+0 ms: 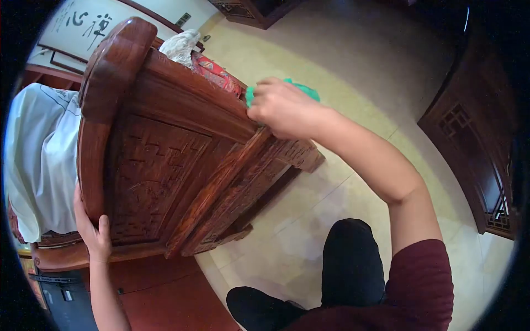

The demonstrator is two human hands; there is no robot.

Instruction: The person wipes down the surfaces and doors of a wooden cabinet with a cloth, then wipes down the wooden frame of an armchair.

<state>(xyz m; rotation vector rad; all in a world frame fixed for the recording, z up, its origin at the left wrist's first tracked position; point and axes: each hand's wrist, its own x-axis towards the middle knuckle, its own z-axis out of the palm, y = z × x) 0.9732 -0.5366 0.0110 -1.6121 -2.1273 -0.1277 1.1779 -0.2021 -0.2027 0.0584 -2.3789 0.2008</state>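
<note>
A carved, dark red-brown wooden sofa point(160, 171) fills the left and middle of the head view, its side panel facing me. My right hand point(281, 107) is closed around a green cloth point(302, 89) at the front end of the sofa's arm. Parts of the cloth stick out on both sides of the fingers. My left hand point(95, 231) grips the curved edge of the side frame at lower left, the thumb on the near face and the other fingers hidden behind it.
White fabric point(47, 154) drapes over the sofa at left. A red patterned cushion point(215, 73) and a whitish bundle point(181, 47) lie beyond the arm. Dark wooden furniture point(469, 160) stands at right on the pale tiled floor point(309, 204). Framed calligraphy point(83, 25) is at upper left.
</note>
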